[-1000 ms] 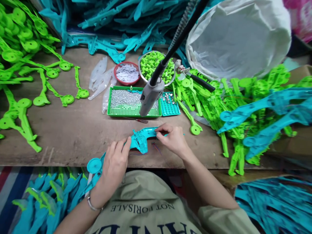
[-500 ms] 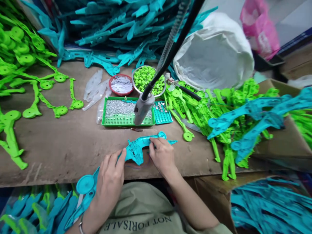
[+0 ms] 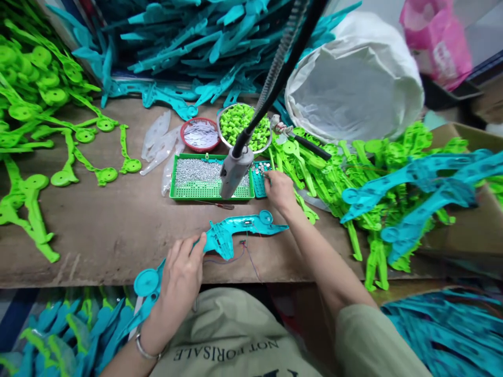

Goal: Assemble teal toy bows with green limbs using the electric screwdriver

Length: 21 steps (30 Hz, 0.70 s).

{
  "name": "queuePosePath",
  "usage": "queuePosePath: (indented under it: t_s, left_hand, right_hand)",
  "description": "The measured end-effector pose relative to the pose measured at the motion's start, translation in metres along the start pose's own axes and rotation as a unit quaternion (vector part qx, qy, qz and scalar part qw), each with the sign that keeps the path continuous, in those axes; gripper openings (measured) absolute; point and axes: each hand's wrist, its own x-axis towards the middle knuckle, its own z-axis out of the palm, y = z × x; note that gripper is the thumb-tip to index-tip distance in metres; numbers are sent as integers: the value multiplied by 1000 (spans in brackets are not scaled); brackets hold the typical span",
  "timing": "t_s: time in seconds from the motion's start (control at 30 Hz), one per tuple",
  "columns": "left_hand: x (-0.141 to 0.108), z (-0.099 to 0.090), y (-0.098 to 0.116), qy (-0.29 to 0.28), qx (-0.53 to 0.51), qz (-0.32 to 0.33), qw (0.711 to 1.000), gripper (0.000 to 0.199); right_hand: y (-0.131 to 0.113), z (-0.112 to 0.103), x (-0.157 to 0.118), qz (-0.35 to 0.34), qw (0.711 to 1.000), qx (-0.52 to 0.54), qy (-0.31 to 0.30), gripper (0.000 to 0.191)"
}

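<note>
My left hand (image 3: 181,269) is closed around the long turquoise plastic part (image 3: 222,240), which extends across the table edge and past both sides of the hand. A small electronic piece sits in the part near its round end, and thin wires (image 3: 244,251) trail from it onto the table. Over the small blue tray (image 3: 259,187) of round metal discs, my right hand (image 3: 281,189) has its fingers pinched together; whatever is between the fingertips is hidden. Beside that tray is a green tray (image 3: 212,198) of small silver pieces.
A grey tool head (image 3: 236,173) hangs over the green tray. Behind stand a red basket (image 3: 199,147) of white strips and a bowl (image 3: 267,149) of green pieces. A screwdriver (image 3: 226,206) lies in front. Green parts (image 3: 326,173) heap at right; a white sack (image 3: 408,84) stands behind.
My right hand has moved from the turquoise part up to the small blue tray, uncovering the electronic piece and wires. My left hand keeps its hold. The view has shifted slightly.
</note>
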Motion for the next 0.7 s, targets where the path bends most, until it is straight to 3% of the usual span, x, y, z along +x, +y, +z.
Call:
queuePosePath:
  t_s: [0.1,0.2,0.3,0.43,0.57,0.7]
  left_hand:
    - [2,-3,4,-9,-2,-7,1000,39]
    - [3,-5,5,-12,-3,-9,1000,37]
    - [3,-4,4,-14,-10,-7,1000,35]
    - [2,-2,1,-17,-23,-12,1000,38]
    - [2,-2,1,-24,-35,-17,999,40]
    - [2,-2,1,-16,-44,-13,999,39]
  right_hand:
    - [0,11,11,22,1000,-9,-7,24]
    - [-11,4,4,48,999,11,-2,22]
    - [-28,-16,-23,84,986,142,-9,17]
    - [-53,-37,-75,116,950,281,-71,18]
    - [-71,-37,-105,152,939,294,-92,20]
    - [-78,-32,-108,153,949,267,-72,18]
